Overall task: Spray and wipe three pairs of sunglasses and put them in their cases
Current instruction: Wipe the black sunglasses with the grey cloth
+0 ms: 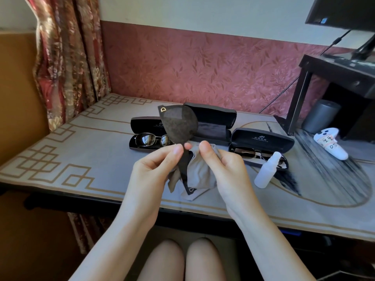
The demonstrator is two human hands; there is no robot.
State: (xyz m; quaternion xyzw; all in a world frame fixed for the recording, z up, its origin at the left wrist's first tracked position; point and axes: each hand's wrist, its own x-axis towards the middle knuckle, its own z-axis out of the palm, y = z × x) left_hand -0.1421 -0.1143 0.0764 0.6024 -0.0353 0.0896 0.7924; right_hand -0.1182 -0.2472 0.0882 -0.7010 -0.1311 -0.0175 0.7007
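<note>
Dark sunglasses (179, 124) with a gold D on the temple stand on end above the table, one large lens up. My left hand (156, 165) pinches their frame at the bridge. My right hand (221, 161) grips a grey cloth (199, 175) wrapped round the lower lens. Behind them an open black case (215, 122) is empty. An open case at the left (140, 122) holds metal-framed sunglasses (151, 138). Another open case at the right (263, 138) holds a dark pair (249, 152). A white spray bottle (267, 169) lies tilted in front of that case.
The table (81, 151) has a grey patterned cover. A white controller (330, 142) with a handwritten label lies at the right. A dark stand (332, 82) with a grey cylinder (319, 116) under it fills the back right. A curtain hangs at the left.
</note>
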